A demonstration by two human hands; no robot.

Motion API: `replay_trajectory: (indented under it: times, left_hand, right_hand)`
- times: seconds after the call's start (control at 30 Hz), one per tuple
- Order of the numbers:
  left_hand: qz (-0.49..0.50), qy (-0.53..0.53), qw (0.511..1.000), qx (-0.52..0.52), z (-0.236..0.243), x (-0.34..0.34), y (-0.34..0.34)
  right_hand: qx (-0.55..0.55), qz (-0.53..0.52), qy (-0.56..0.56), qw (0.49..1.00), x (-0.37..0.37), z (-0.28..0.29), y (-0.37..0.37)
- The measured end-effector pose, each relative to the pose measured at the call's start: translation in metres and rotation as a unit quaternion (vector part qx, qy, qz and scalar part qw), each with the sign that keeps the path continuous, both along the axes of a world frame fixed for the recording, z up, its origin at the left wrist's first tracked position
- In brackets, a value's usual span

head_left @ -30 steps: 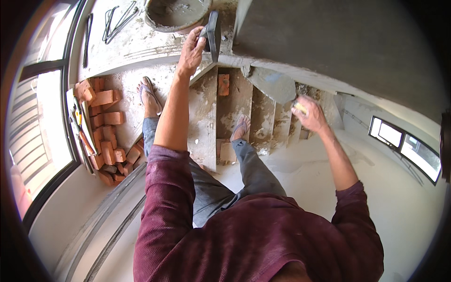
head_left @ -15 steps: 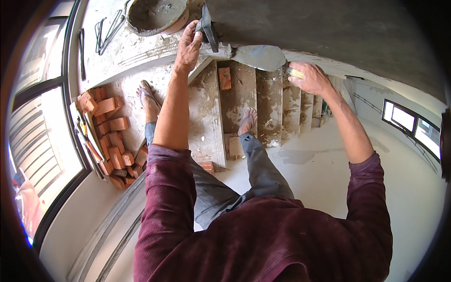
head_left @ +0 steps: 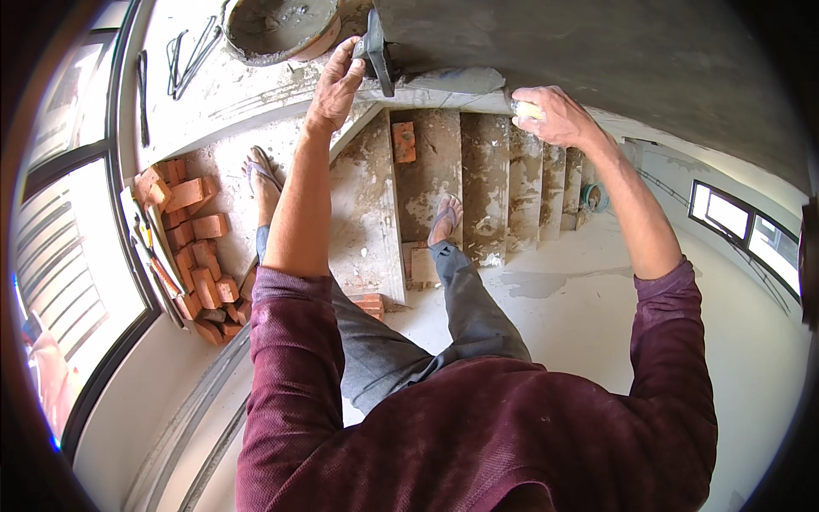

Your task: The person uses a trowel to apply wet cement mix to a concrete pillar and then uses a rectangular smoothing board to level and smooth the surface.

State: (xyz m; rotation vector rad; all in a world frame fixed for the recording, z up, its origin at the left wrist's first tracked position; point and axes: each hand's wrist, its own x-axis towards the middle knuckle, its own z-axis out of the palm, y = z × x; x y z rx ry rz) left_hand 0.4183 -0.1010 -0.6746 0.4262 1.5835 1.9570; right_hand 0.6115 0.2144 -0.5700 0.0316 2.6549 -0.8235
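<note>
My left hand (head_left: 335,85) grips the handle of a dark plastering float (head_left: 380,55), held on edge beside the grey plastered wall (head_left: 597,51). In my right hand (head_left: 559,119) is the pale yellow handle of a trowel (head_left: 461,80). Its grey, mortar-smeared blade points left toward the float and lies along the wall's lower edge. Whether the blade touches the wall I cannot tell. Just left of the float stands a round basin (head_left: 327,41) of wet grey mortar.
Steps (head_left: 485,188) run below my hands, with one of my feet on them and a loose brick (head_left: 403,142). Bricks (head_left: 205,226) are piled at the left by a window (head_left: 81,264), near several long tools (head_left: 153,247). Bent black rods (head_left: 192,60) lie beside the basin.
The trowel blade has tilted from showing its broad face to a narrower view and moved up toward the wall. My right hand shifted slightly left and up; my left still holds the float.
</note>
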Motion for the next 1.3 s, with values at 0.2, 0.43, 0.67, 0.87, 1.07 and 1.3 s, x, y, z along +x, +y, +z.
replay_trajectory:
  times: [0.2, 0.43, 0.67, 0.87, 1.07, 1.3]
  left_hand:
    - [-0.008, -0.001, 1.0, -0.002, 0.003, 0.0, 0.0]
    - [0.006, -0.006, 1.0, 0.005, 0.002, -0.001, 0.002]
    - [0.012, 0.002, 1.0, 0.005, 0.011, 0.002, 0.003]
    - [0.002, 0.004, 1.0, -0.01, 0.015, 0.001, 0.002]
    - [0.005, 0.004, 1.0, 0.011, 0.02, -0.003, 0.004]
    - [-0.001, 0.064, 0.996, -0.063, 0.04, -0.019, -0.002]
  right_hand:
    - [-0.012, -0.005, -0.011, 1.0, -0.011, 0.004, 0.007]
    - [-0.172, -0.134, -0.187, 0.958, -0.019, 0.043, 0.006]
    - [-0.086, -0.139, -0.138, 0.977, 0.037, 0.08, 0.008]
    - [0.067, -0.069, -0.065, 0.993, 0.049, 0.066, -0.023]
    - [0.083, -0.046, -0.059, 0.994, 0.048, 0.084, -0.024]
    - [0.092, -0.015, -0.031, 0.995, 0.032, 0.062, -0.029]
